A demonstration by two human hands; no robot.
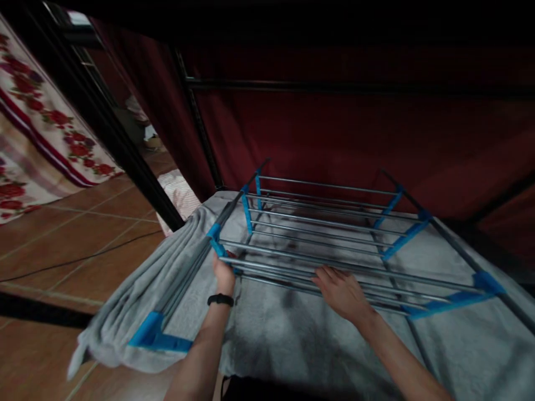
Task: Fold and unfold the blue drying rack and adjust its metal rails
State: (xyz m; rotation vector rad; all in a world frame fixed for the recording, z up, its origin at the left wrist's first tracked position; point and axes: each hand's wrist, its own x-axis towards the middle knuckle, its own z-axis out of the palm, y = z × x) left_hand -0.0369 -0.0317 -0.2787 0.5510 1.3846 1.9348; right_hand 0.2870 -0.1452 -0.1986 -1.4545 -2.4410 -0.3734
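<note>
A partly assembled shoe rack (317,257) of grey metal tubes and blue plastic brackets lies on a grey blanket. My left hand (224,274), with a black band at the wrist, is closed around the near tier's left end, by a blue bracket (218,245); its fingertips are partly hidden. Farther right along that tier, my right hand (340,292) curls its fingers over the tubes, thumb side toward the left. At the tier's right end sits another blue bracket (451,305). A blue end piece (156,334) ends the left side tubes, close to my left forearm.
The grey blanket (284,340) covers a bed, bunched in folds along its left edge. Black metal bed posts (125,167) and a rail (334,86) frame it. Dark red curtains (334,133) hang behind. On the left are a floral cloth (58,122), tiled floor (117,234) and a cable.
</note>
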